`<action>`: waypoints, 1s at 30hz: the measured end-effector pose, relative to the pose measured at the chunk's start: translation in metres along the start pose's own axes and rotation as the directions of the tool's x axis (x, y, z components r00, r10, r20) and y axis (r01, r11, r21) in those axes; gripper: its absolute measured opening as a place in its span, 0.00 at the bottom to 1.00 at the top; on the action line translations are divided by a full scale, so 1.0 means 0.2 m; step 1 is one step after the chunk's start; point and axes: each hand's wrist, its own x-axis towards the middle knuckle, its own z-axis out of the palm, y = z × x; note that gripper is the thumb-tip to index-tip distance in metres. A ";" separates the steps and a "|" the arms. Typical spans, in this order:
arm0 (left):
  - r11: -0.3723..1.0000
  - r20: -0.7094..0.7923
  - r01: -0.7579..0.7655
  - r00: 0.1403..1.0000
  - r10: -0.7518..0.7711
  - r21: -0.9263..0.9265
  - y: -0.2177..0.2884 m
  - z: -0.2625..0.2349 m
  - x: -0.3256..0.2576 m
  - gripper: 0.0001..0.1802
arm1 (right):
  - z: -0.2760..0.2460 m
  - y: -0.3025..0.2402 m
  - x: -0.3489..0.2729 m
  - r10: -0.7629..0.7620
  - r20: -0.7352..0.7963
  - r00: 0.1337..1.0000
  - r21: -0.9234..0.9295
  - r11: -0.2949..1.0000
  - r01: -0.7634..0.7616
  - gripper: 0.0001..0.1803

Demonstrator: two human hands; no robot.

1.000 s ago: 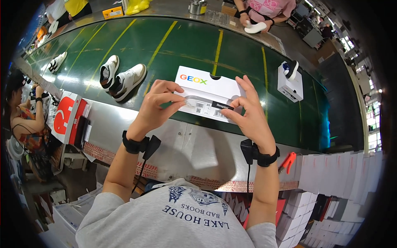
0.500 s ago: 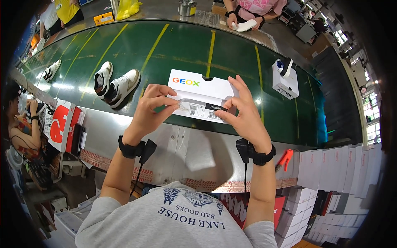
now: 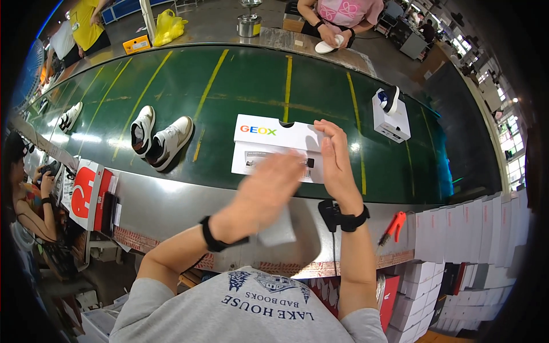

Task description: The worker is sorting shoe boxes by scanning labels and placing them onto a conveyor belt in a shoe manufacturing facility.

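A white shoebox (image 3: pixel 246 154) with colourful lettering on its lid lies on the green conveyor belt in front of me. My left hand (image 3: pixel 271 186), smeared by motion, stretches flat across the box's front face and covers much of the printed label (image 3: pixel 257 155) there. Against the box's right end rests my right hand (image 3: pixel 338 163), its fingers straight and pointing away from me. Below my left wrist, a pale sheet-like piece (image 3: pixel 278 230) shows over the metal ledge; whether it touches the ledge I cannot tell.
A pair of white-and-brown sneakers (image 3: pixel 171 140) stands left on the belt. At right, a dark shoe (image 3: pixel 390 100) sits on another white box (image 3: pixel 394 123). Red-handled pliers (image 3: pixel 393 227) lie on the metal ledge (image 3: pixel 189 208). Stacked boxes (image 3: pixel 463 234) fill the right. Across the belt, a person holds a white shoe (image 3: pixel 327 46).
My left hand has left its pinch at the label's left part and swept right over the box front. My right fingers have straightened along the box's end. The pale piece has appeared below.
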 end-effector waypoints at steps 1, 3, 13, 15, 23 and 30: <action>0.976 0.116 -0.073 0.992 0.049 0.208 0.07 0.08 0.01 0.27 | 0.03 -0.01 -0.01 0.044 -0.083 0.996 0.071 0.997 -0.038 0.18; 0.951 0.102 -0.094 0.993 0.066 0.294 0.13 0.16 0.03 0.29 | 0.05 0.00 -0.02 0.062 -0.131 0.989 0.065 0.996 -0.054 0.19; 0.889 0.017 0.088 0.994 -0.107 0.449 -0.16 0.01 -0.15 0.40 | 0.11 0.06 0.10 -0.100 -0.121 0.988 -0.231 0.970 0.070 0.18; 0.885 -0.005 0.140 0.988 -0.154 0.444 -0.21 -0.06 -0.19 0.41 | 0.08 0.08 0.11 -0.115 -0.103 0.988 -0.306 0.949 0.079 0.24; 0.635 -0.038 0.543 0.775 -0.631 0.550 -0.80 -0.30 -0.82 0.37 | -0.04 -0.17 0.05 0.064 0.056 0.996 -0.423 0.905 -0.034 0.26; 0.512 0.052 0.494 0.682 -0.729 0.703 -1.29 -0.40 -1.07 0.23 | -0.12 -0.21 0.12 0.129 0.156 0.979 -0.400 0.915 -0.058 0.27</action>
